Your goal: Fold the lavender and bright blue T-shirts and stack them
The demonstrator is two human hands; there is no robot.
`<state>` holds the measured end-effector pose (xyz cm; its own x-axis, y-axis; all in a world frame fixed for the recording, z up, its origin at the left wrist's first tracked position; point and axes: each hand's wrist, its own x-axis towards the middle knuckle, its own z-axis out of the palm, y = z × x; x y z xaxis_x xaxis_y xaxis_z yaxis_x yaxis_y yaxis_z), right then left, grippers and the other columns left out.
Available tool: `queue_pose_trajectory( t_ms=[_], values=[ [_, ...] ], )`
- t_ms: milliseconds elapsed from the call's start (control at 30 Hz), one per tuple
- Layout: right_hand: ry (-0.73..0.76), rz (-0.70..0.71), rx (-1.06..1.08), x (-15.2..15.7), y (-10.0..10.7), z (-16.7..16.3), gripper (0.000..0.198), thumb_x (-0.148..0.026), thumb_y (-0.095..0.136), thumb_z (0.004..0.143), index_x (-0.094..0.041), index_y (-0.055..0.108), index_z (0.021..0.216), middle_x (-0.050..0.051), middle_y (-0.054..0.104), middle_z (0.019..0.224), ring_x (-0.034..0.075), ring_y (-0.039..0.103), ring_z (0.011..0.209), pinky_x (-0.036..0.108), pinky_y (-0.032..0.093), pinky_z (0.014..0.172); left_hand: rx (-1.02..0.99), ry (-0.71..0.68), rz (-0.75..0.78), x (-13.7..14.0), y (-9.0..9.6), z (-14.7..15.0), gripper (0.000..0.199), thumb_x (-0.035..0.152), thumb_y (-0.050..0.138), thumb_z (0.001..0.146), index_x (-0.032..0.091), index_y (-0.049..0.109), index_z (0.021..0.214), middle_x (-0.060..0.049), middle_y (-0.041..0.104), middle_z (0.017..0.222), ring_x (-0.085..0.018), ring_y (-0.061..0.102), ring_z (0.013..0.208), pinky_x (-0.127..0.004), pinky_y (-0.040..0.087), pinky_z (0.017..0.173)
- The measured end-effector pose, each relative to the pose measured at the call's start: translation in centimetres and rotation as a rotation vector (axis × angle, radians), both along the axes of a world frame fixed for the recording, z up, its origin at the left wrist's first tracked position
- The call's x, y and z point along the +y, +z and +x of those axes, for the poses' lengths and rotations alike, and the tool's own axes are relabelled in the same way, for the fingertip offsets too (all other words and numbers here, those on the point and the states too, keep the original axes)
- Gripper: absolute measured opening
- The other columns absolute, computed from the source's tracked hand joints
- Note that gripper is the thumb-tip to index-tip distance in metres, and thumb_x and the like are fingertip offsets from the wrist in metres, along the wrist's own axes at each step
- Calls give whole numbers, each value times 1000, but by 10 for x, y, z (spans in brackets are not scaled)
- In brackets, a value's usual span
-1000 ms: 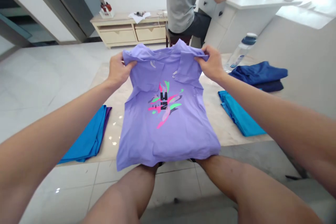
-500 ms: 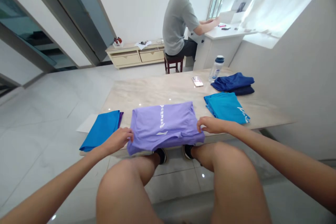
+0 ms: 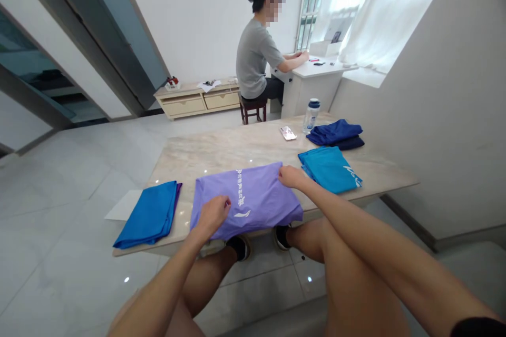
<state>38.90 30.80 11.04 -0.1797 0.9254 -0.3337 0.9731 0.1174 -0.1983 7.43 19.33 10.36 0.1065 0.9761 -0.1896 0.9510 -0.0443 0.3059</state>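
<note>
A light purple T-shirt [image 3: 261, 189] with white lettering lies folded into a broad rectangle, its near edge hanging slightly over the table's front edge. At the shirt's far right corner, my right hand [image 3: 291, 176] is closed, its fingertips pinching the fabric. Over the left half of the shirt is my left hand [image 3: 214, 215], fingers curled together with no cloth visibly caught in them. To the left lies a folded blue garment [image 3: 152, 210] with a purple one [image 3: 176, 204] under its edge. Beyond my right hand sits a folded turquoise garment [image 3: 330, 168] with white print.
The marble-look table [image 3: 213, 147] also bears a phone [image 3: 288, 133], a water bottle [image 3: 311, 116] and folded navy clothes [image 3: 336, 131]. A person in a grey shirt [image 3: 256, 58] sits at a white desk [image 3: 316, 84] beyond. A low cabinet [image 3: 201, 100] stands along the wall.
My left hand has moved right, from the shirt's left edge to above its front. My right hand has shifted from the right edge to the far right corner. The camera view has tilted.
</note>
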Motion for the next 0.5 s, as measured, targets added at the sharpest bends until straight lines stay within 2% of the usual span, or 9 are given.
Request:
queue_pose_trajectory(
  t_ms=[100,167,267,367,500],
  values=[
    [-126,-61,-3,15,-16,19,46,-44,51,112,-10,79,123,28,77,133,38,73,130,42,58,106,-1,-111,-4,-1,-12,28,24,21,55,102,24,77,109,-13,80,117,-32,73,114,-38,53,95],
    [-181,-149,16,20,-26,29,53,-52,50,113,-10,81,110,26,82,116,35,79,116,37,62,96,-10,-202,-30,0,-16,48,26,20,52,104,24,77,111,-15,79,117,-32,73,112,-39,53,93],
    [-237,-283,69,22,-37,36,51,-59,66,105,-12,82,94,18,84,90,28,82,88,31,64,76,-44,-297,-68,6,-18,81,30,16,50,104,24,77,112,-16,78,116,-31,75,109,-38,53,93],
    [-268,-349,122,20,-40,36,41,-53,80,96,-13,81,91,13,83,83,23,80,78,27,63,67,-88,-319,-70,17,-18,115,24,21,56,104,22,76,117,-18,77,119,-34,76,111,-40,54,94],
    [-291,-373,128,19,-36,32,28,-38,84,93,-11,79,90,11,82,81,23,80,79,27,64,67,-169,-284,-94,27,-22,164,24,33,66,103,20,77,121,-22,78,123,-38,75,121,-45,56,99]
  ],
)
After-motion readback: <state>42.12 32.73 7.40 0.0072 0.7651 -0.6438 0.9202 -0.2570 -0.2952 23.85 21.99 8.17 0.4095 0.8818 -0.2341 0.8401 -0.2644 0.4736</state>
